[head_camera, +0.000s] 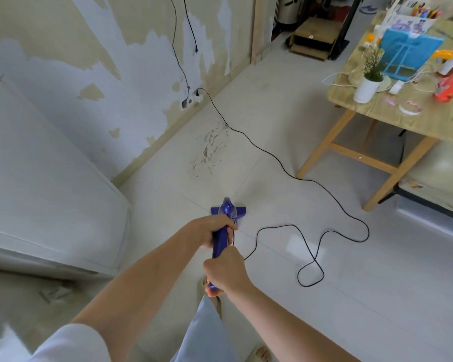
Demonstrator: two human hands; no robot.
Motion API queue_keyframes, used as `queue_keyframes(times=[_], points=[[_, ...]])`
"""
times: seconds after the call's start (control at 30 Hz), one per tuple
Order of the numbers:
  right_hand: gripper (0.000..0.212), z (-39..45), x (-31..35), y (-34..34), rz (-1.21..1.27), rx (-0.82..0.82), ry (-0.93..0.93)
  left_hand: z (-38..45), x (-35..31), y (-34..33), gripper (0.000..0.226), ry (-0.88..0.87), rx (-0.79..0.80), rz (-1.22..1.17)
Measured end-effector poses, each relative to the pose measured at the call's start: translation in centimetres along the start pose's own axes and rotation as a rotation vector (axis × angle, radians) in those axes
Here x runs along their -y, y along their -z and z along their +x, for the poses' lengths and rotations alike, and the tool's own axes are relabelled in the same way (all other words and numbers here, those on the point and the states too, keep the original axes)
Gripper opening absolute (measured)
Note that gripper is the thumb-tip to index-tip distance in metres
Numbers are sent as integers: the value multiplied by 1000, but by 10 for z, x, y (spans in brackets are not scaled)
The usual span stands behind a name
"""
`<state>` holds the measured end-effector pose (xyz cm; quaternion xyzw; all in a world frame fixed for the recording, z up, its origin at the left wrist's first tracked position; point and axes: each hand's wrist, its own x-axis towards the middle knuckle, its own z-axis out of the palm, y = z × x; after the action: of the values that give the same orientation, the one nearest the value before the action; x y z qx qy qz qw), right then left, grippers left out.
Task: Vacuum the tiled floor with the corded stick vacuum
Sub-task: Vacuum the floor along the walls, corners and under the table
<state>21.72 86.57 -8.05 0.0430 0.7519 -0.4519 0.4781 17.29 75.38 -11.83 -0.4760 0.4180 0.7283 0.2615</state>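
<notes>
2 hands grip the vacuum: left hand, right hand.

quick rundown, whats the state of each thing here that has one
vacuum: upright, head flat on the floor
left hand: grips the handle higher up
right hand: grips the handle end
cord: plugged into the wall socket, slack, looped on the floor
floor: dirt patch ahead of the vacuum, not yet reached
table: standing, cluttered
plant pot: upright on the table
</notes>
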Motion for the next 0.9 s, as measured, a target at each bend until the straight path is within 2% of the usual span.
queue_keyframes(times=[0.2, 0.53, 0.7, 0.9], points=[[21, 69, 45, 5, 43, -26, -25, 49, -70, 11, 22, -24, 4, 17], [28, 179, 128, 21, -29, -134, -84, 128, -188, 25, 23, -43, 9, 63], [32, 200, 138, 30, -92, -157, -101, 143, -207, 22, 19, -30, 11, 102], [33, 194, 124, 34, -94, -148, -122, 139, -194, 15, 17, -26, 1, 96]])
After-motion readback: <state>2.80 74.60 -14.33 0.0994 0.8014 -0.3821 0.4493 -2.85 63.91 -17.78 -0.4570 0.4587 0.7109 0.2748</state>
